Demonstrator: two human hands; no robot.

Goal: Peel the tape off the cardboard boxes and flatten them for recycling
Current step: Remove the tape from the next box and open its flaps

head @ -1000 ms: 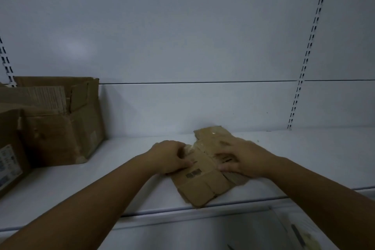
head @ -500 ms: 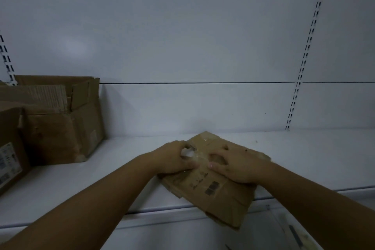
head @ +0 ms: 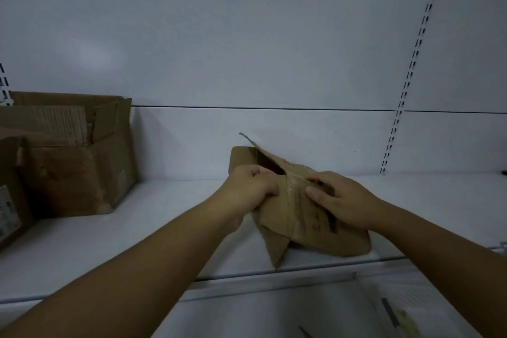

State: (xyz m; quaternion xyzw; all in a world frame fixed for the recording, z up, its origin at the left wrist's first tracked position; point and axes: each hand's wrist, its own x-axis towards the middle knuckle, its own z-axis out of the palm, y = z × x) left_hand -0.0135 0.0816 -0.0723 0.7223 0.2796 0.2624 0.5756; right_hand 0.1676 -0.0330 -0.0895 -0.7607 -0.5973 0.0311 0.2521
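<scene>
A small crumpled cardboard box [head: 310,225] is held tilted just above the white shelf [head: 164,228], its open mouth facing up and back. A strip of clear tape [head: 291,200] runs down its middle seam. My left hand [head: 253,189] grips the box's left side near the opening. My right hand [head: 343,200] holds the right side, thumb and fingertips pinched at the tape's upper end. One flap sticks down toward the shelf's front edge.
A large worn cardboard box [head: 76,153] stands open at the left of the shelf, with another labelled box [head: 11,195] in front of it. White back panels and a slotted upright [head: 408,74] rise behind. A lower shelf [head: 356,310] holds some small items.
The box lay flat under both hands a second ago. It has since been lifted, turned and tilted so its taped seam faces me, and my right fingers moved onto the tape.
</scene>
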